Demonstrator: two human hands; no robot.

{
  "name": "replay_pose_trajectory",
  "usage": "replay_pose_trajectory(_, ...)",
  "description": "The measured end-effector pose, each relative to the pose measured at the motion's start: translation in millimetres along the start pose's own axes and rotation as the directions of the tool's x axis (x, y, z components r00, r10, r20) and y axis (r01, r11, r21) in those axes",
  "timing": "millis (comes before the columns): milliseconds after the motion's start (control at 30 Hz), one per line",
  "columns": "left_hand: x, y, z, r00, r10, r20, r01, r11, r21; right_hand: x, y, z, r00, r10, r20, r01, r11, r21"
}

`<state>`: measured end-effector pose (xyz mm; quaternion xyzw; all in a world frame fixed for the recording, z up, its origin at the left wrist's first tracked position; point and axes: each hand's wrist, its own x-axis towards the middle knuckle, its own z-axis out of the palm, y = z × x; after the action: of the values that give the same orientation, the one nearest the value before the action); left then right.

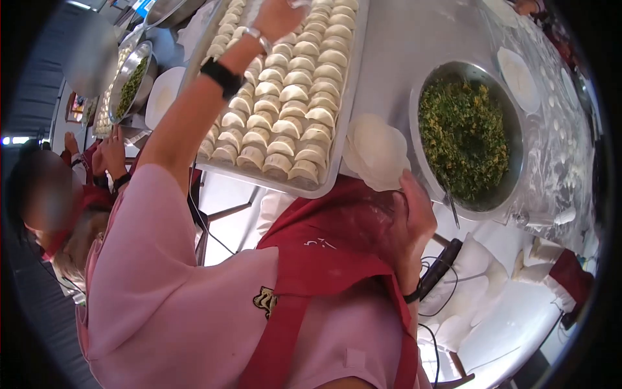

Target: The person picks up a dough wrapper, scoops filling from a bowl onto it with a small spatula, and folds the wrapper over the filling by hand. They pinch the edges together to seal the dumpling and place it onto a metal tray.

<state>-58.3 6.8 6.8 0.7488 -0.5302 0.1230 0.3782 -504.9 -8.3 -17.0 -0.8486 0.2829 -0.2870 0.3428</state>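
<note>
My left hand (pixel 278 21) is over the far part of a metal tray (pixel 328 185) filled with rows of folded dumplings (pixel 267 104). Its fingers are blurred at the top edge of the view, so what they hold is unclear. A stack of round dough wrappers (pixel 377 152) lies beside the tray's near right corner. My right hand (pixel 414 211) is at the stack's lower right edge, its fingertips pinching the rim of the wrappers. Right of the stack stands a metal bowl (pixel 516 139) of chopped green and yellow filling (pixel 463 136), with a utensil handle (pixel 451 209) leaning over its near rim.
A white plate (pixel 518 79) and plastic sheeting (pixel 562 149) lie beyond the bowl. At the left are another filling bowl (pixel 150 74), a white container (pixel 163 97) and a seated co-worker (pixel 71 201) with hands at the table. Cables hang below the table edge.
</note>
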Motion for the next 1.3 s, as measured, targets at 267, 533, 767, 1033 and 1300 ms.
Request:
replay_pose_trajectory(267, -147, 206, -53, 0.964, -0.034, 0.263, 0.171, 0.838, -0.519, 36, 15, 61, 0.996, -0.039, -0.085, 0.034, 0.998, -0.055)
replay_pose_trajectory(533, -206, 255, -31, 0.912, -0.231, 0.338, 0.405, 0.636, -0.657, 38, 17, 64, 0.961, -0.250, -0.117, 0.221, 0.952, -0.212)
replay_pose_trajectory(767, -211, 258, -19, 0.726, -0.395, 0.563, 0.610, -0.009, -0.793, 40, 10, 60, 0.978, 0.043, -0.205, -0.034, 0.998, 0.050)
replay_pose_trajectory(1033, -214, 246, 1, 0.695, -0.253, 0.673, 0.538, -0.437, -0.720, 3, -47, 34, 0.938, -0.321, -0.133, 0.313, 0.947, -0.072)
replay_pose_trajectory(1300, -193, 267, -16, 0.660, -0.183, 0.729, 0.460, -0.669, -0.584, -26, -49, -84, 0.895, -0.061, -0.442, -0.038, 0.976, -0.213)
